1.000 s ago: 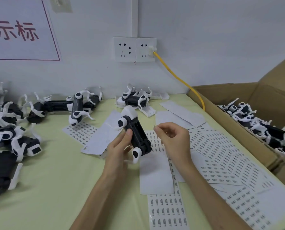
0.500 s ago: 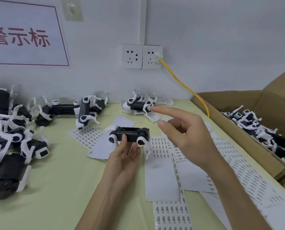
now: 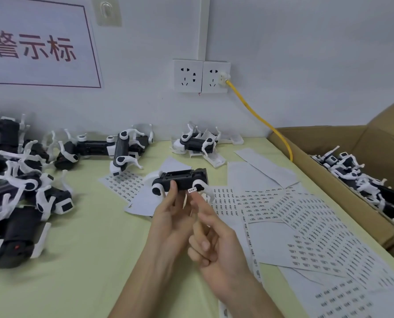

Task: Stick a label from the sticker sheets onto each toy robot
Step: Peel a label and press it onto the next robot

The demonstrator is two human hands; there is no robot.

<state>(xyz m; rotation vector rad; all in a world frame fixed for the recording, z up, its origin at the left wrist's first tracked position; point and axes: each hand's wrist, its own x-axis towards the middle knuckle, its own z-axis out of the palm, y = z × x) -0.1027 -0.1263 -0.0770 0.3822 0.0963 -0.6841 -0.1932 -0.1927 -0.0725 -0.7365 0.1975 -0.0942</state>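
hands meet over the pale green table (image 3: 88,260) at a labelling bench. nearest my camera, the right hand (image 3: 214,242) points its index finger straight out, the other fingers curled in and gripping nothing. a small white label (image 3: 192,190) rides on that fingertip (image 3: 195,199), right at the lower side of the toy robot (image 3: 182,180). the left hand (image 3: 170,219) grips that robot from below, thumb and fingers pinching the black body, and holds it level above the table with a recessed face turned up.

from my seat i judge this to be the pressing step. i would hold the left grip firm, lay the label flat on the smooth black side between the white leg joints, then rub along it so no corner lifts. whether it has bonded yet i cannot tell.

sticker sheets (image 3: 306,226) fan out just beyond and to the right. further left lies a heap of robots (image 3: 19,191), and at far right a cardboard box (image 3: 375,143) holds more. on the back wall are sockets (image 3: 200,75), a yellow cable (image 3: 260,118) and a red-lettered sign (image 3: 35,42).
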